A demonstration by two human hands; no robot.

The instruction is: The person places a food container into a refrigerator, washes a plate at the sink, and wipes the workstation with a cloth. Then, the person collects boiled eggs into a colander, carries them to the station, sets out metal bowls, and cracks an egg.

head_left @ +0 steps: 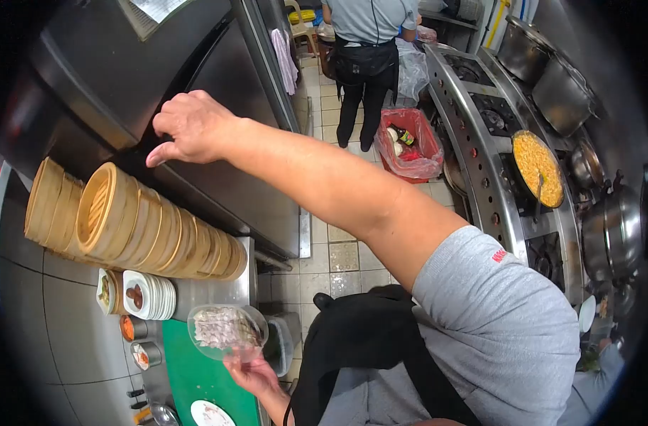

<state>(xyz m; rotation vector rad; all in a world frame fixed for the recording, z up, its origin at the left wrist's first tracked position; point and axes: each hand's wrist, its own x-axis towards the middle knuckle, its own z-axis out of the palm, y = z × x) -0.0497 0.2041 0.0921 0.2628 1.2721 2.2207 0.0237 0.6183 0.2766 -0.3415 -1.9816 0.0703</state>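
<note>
My left hand (249, 373) grips the near edge of a clear plastic container (262, 325) filled with pale pinkish chopped pieces, whose exact kind I cannot make out. It is held above the end of a green cutting board (189, 369). My right arm stretches across to the left. My right hand (193, 131) is curled at the dark handle of a steel refrigerator door (235, 135); its fingertips are partly hidden. Just below that hand stand tall stacks of bamboo steamers (136, 224).
White plates (154, 295) and small metal tubs (146, 353) line the wall side. A white disc (210, 413) lies on the board. On the right stove, a pan of yellow food (535, 169) holds a ladle. A co-worker (370, 57) stands ahead near a red bin (416, 138).
</note>
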